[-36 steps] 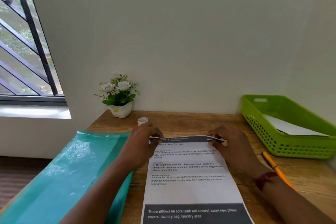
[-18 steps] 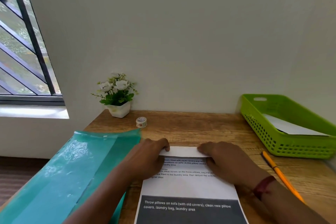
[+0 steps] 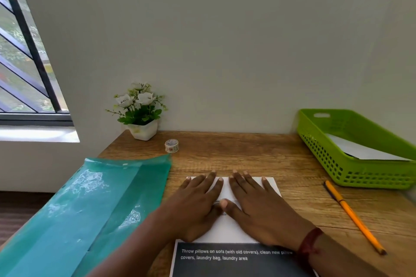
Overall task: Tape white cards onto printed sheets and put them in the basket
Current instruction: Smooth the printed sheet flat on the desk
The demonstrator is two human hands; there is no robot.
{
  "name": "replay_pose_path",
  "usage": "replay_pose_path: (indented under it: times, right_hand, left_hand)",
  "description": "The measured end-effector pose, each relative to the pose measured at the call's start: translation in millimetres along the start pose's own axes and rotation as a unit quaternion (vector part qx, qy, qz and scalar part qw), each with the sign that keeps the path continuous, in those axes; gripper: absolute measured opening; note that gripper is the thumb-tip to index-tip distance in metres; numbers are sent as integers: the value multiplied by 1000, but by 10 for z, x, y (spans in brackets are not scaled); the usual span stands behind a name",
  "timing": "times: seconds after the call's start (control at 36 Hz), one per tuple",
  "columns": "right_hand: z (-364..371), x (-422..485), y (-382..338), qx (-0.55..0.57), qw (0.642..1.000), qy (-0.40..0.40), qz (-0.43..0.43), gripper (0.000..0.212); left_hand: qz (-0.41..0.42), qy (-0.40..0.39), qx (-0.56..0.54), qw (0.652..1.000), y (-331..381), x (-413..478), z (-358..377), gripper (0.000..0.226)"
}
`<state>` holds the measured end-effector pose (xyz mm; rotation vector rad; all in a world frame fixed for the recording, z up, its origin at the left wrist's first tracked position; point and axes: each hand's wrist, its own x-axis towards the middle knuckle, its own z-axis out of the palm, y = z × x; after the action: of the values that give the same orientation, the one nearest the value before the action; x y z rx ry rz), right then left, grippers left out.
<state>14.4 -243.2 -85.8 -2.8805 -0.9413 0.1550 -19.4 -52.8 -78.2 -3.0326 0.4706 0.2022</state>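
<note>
A printed sheet lies on the wooden desk in front of me, its top part folded down so a white flap faces up. My left hand and my right hand lie flat side by side on that flap, fingers straight, thumbs touching. The sheet's dark band with white text shows below my wrists. A small roll of patterned tape stands further back on the desk. The green basket sits at the right with a white sheet inside it.
A teal plastic folder lies open at the left, overhanging the desk edge. An orange pencil lies right of the sheet. A potted white flower stands at the back by the wall. A window is at far left.
Both hands pinched the sheet's top edge, folded it down toward me, then flattened out on the fold. The sheet has slid closer to me.
</note>
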Motion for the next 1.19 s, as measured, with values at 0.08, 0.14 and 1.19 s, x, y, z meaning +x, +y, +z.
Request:
replay_pose_path:
  times: [0.08,0.14,1.19]
  right_hand:
    - [22,5,-21,16,1000,1,-3,95]
    - [42,6,-31,13,1000,0,-8,97]
    - [-166,161,644,21,997,60,-41,65]
  left_hand:
    - [8,12,7,1000,31,21,39,66]
    - [11,7,4,1000,47,24,51,66]
    - [-93,100,-129,982,-403,168,32,82]
